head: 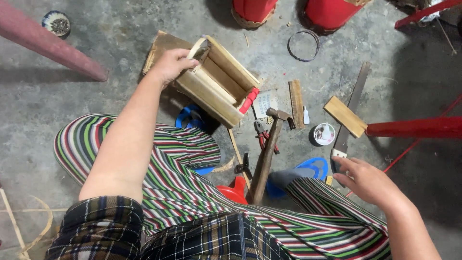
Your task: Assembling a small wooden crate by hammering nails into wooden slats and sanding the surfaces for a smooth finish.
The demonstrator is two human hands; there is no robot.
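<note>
- Two bare hands in view, seen from above a seated person in striped trousers point(178, 178) and a plaid shirt point(159, 231).
- Left hand point(171, 65): fingers closed over the upper end of an open box-shaped frame of pale bamboo slats point(216, 84), holding it tilted above the grey concrete floor point(96, 43), ahead of the left knee.
- A red plastic clip point(249, 100) sits on the frame's lower right end.
- Right hand point(368, 180): fingers loosely spread, gripping nothing; fingertips just beside the handle end of a long flat metal blade point(351, 110) lying on the floor.
- A short pale wooden block point(345, 116) lies across that blade.
- Wooden-handled claw hammer point(268, 154) leans between the knees, head up.
- Red-handled pliers point(263, 135) lie just left of the hammer handle.
- Small white round tub point(324, 134) sits between hammer and blade.
- Thin wire ring point(303, 45) lies on the floor further out, well apart from both hands.
</note>
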